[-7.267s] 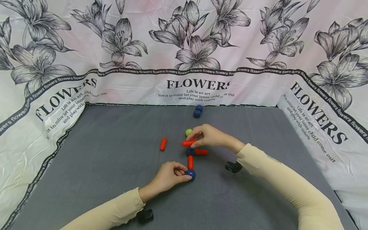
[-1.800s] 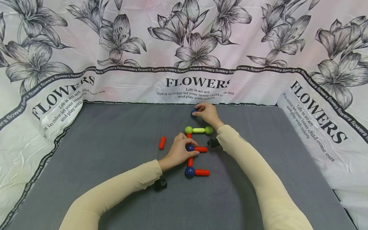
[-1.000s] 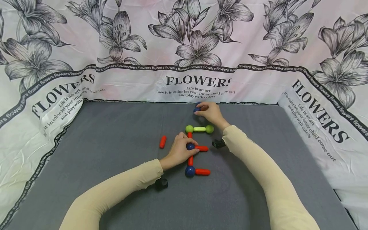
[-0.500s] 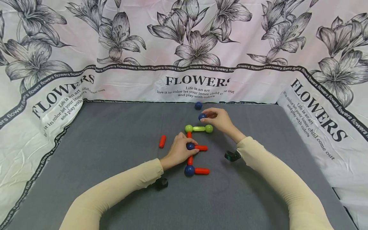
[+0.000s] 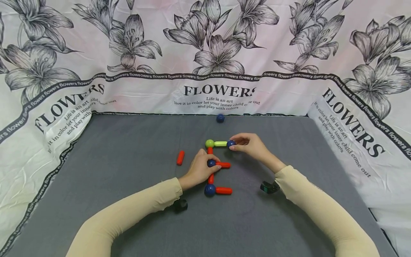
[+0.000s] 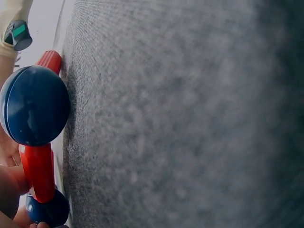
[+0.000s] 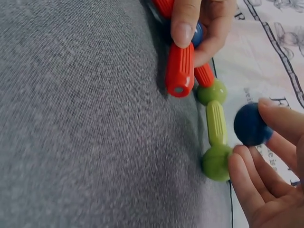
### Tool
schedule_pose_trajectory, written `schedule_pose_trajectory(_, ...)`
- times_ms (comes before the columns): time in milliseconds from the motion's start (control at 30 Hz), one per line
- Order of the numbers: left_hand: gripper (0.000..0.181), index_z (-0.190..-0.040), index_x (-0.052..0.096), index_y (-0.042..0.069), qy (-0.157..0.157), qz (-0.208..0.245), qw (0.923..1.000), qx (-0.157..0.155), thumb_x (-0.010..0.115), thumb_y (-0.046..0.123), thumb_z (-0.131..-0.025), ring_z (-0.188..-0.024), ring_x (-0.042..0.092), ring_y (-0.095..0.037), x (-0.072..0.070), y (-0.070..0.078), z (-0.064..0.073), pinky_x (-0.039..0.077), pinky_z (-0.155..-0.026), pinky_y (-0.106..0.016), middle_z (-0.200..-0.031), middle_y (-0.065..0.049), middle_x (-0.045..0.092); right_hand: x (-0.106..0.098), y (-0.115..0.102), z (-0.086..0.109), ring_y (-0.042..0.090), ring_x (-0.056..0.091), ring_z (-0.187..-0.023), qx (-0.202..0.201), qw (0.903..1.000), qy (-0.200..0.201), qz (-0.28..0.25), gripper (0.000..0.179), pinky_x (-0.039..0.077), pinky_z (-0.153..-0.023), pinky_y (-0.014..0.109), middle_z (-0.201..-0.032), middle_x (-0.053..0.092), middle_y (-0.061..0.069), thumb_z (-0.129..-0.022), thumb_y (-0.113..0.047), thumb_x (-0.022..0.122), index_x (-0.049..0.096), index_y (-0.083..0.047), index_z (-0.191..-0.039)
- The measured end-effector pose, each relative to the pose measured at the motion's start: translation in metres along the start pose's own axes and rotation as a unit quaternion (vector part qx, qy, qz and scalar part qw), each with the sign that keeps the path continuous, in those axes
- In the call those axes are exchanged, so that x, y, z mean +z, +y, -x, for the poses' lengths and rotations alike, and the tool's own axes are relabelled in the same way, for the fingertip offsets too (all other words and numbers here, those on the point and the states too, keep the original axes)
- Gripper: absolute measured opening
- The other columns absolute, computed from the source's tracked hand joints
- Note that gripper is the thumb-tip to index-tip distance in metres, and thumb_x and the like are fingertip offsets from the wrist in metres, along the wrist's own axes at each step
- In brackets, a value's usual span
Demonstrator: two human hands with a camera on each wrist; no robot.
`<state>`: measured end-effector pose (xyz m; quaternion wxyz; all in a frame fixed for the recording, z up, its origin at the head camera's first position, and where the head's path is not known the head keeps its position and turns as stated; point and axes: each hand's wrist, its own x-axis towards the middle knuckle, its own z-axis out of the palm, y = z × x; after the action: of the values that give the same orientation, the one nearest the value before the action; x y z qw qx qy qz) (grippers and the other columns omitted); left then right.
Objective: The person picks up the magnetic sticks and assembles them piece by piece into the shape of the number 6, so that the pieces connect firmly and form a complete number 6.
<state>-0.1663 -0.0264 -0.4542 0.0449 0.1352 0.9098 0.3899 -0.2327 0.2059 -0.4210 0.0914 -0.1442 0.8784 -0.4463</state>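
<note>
A frame of magnetic rods and balls lies mid-table. My left hand point(image 5: 199, 167) grips its middle blue ball point(image 5: 211, 163), thumb on the red rod point(image 5: 223, 165) pointing right. Nearer me are the bottom blue ball point(image 5: 210, 190) and another red rod point(image 5: 223, 191). At the far end, a green ball point(image 5: 209, 143) joins a light-green rod point(image 5: 220, 144). My right hand point(image 5: 252, 145) pinches a loose blue ball point(image 5: 231, 144) there. In the right wrist view its other fingertips touch the end green ball point(image 7: 217, 163), which the blue ball hides in the head view.
One blue ball point(image 5: 220, 118) sits at the table's back edge against the flowered cloth point(image 5: 144, 94). A loose red rod point(image 5: 180, 157) lies left of the frame. Black wrist cameras point(image 5: 269, 187) hang beneath both forearms.
The light-green rod, its end ball and the bottom red rod have joined the frame. My right hand has brought one blue ball from the back toward me; lately my left hand has stayed put.
</note>
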Motion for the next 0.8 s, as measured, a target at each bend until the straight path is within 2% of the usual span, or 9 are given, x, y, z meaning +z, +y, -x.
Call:
schedule_pose_trajectory(133, 0.020, -0.105, 0.074, 0.018, 0.000, 0.004, 1.0000, -0.003, 0.074, 0.031, -0.089, -0.078, 0.040, -0.014, 0.000, -0.001, 0.001, 0.029, -0.063, -0.022, -0.093, -0.004, 0.047, -0.005, 0.006, 0.006, 0.017, 0.063, -0.090, 0.011, 0.9997, -0.023, 0.004, 0.039, 0.051, -0.077, 0.029, -0.111, 0.071, 0.008, -0.084, -0.034, 0.080, 0.071, -0.016, -0.118)
schedule_pose_trajectory(467, 0.019, -0.107, 0.073, 0.020, -0.006, 0.017, 0.9997, -0.016, 0.073, 0.030, -0.091, -0.079, 0.041, -0.015, 0.001, -0.001, 0.001, 0.027, -0.064, -0.024, -0.094, -0.005, 0.044, -0.010, 0.018, 0.017, 0.015, 0.066, -0.093, 0.015, 0.9935, -0.112, -0.014, 0.038, 0.054, -0.079, 0.026, -0.118, 0.071, 0.011, -0.085, -0.028, 0.079, 0.070, -0.014, -0.119)
schedule_pose_trajectory(800, 0.018, -0.106, 0.072, 0.020, -0.006, 0.026, 0.9994, -0.021, 0.072, 0.031, -0.091, -0.079, 0.041, -0.016, 0.001, -0.001, 0.001, 0.027, -0.064, -0.024, -0.094, -0.005, 0.044, -0.005, 0.023, 0.023, 0.011, 0.068, -0.095, 0.008, 0.9915, -0.128, -0.022, 0.036, 0.055, -0.080, 0.023, -0.117, 0.072, 0.012, -0.085, -0.023, 0.079, 0.071, -0.011, -0.118)
